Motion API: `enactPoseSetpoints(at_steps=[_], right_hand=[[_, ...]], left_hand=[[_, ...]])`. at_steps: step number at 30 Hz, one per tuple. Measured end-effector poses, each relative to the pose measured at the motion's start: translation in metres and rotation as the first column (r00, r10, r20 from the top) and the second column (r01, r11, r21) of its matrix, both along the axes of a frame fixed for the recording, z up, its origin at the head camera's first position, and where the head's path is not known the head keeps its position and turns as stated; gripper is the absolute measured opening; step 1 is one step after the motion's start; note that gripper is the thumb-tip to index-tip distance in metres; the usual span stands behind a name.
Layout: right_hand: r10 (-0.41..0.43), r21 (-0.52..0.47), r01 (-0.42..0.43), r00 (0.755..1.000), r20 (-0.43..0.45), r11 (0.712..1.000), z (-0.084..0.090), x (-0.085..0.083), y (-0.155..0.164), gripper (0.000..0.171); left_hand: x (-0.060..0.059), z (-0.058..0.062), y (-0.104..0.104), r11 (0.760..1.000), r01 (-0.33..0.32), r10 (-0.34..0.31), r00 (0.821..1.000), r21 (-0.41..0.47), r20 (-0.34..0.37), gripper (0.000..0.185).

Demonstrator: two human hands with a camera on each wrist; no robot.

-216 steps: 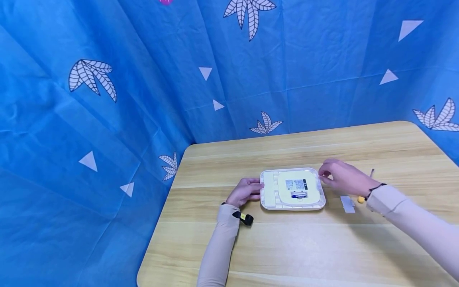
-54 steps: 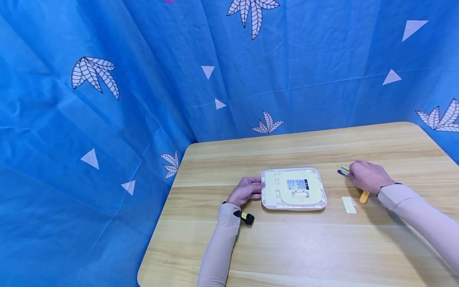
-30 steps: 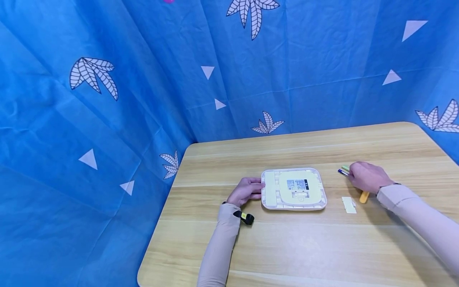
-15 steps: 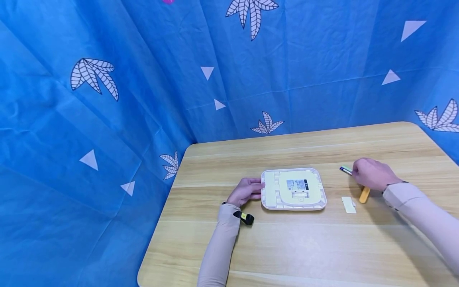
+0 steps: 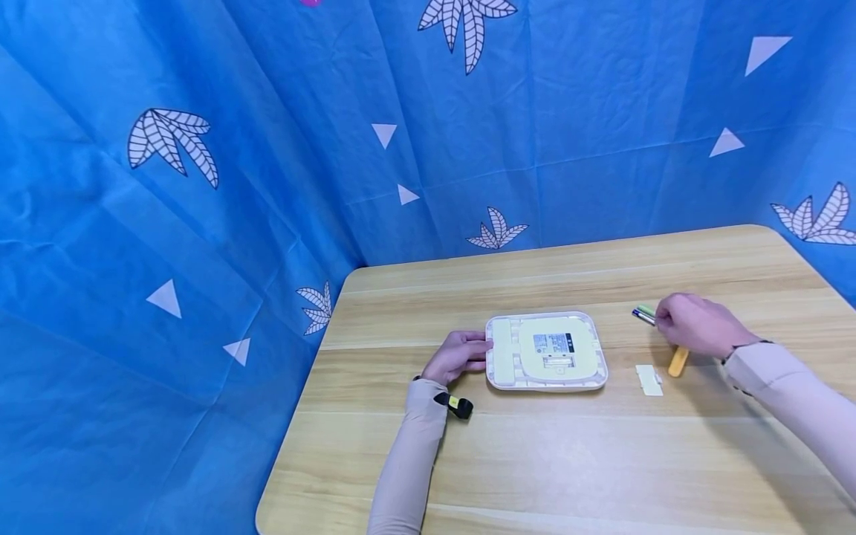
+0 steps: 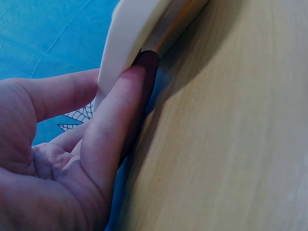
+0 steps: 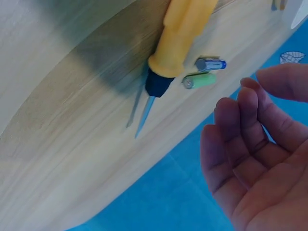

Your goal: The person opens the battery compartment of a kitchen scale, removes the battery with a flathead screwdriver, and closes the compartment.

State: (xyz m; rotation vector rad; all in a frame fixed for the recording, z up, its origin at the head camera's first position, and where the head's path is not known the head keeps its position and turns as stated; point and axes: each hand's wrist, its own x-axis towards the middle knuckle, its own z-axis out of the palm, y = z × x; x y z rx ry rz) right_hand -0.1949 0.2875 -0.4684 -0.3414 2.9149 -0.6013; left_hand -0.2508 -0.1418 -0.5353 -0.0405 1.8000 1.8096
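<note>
Left hand (image 5: pixel 460 357) is gripping the scale's (image 5: pixel 547 351) left edge; right hand (image 7: pixel 260 159) is hovering loose-fingered above batteries (image 7: pixel 204 72) and screwdriver (image 7: pixel 180 36) mid-counter (image 5: pixel 535 461).

We are looking at a staged recording booth rather than a lived-in room. Thin blue non-woven fabric printed with white leaves and triangles (image 5: pixel 281 171) is hanging as a backdrop on the far and left sides, creasing visibly and closing off everything behind it; more of it is showing at the far right. A light wooden table with rounded corners (image 5: pixel 535 461) is standing inside this cloth corner, filling the near and right part of the scene. Only a few small items are lying on it, among them a yellow-handled screwdriver (image 7: pixel 180 33) and two small batteries, one green and one blue (image 7: pixel 204 72), suggesting a simple bench set up for filming small handwork.
</note>
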Motion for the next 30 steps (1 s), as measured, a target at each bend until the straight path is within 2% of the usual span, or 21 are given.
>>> enactPoseSetpoints(at_steps=[6, 11, 18, 23, 26, 30], right_hand=[[0.068, -0.052, -0.066, 0.997, 0.023, 0.996, 0.002, 0.007, -0.011, 0.013], [0.111, -0.038, -0.110, 0.993, 0.045, 0.993, 0.003, 0.013, -0.017, 0.008], [0.174, -0.008, -0.174, 0.985, 0.007, 0.985, -0.003, 0.023, -0.022, 0.007], [0.240, 0.046, -0.239, 0.970, -0.034, 0.970, -0.009, 0.031, -0.021, 0.013], [0.262, 0.069, -0.260, 0.965, -0.020, 0.963, -0.010, 0.035, -0.022, 0.017], [0.251, 0.081, -0.252, 0.968, 0.031, 0.964, -0.010, 0.039, -0.022, 0.030]], left_hand=[[0.000, 0.000, 0.000, 1.000, 0.000, 0.000, 1.000, -0.005, 0.000, 0.045], [0.000, 0.000, 0.000, 1.000, 0.000, -0.001, 1.000, -0.004, -0.004, 0.046], [0.000, -0.001, -0.001, 1.000, 0.001, -0.001, 1.000, -0.006, 0.000, 0.046], [0.000, -0.001, -0.001, 1.000, 0.002, -0.002, 1.000, -0.007, -0.002, 0.045], [0.000, -0.001, -0.001, 1.000, 0.004, -0.004, 1.000, -0.004, -0.003, 0.045], [0.000, -0.001, -0.001, 1.000, 0.009, -0.009, 1.000, -0.001, -0.006, 0.045]])
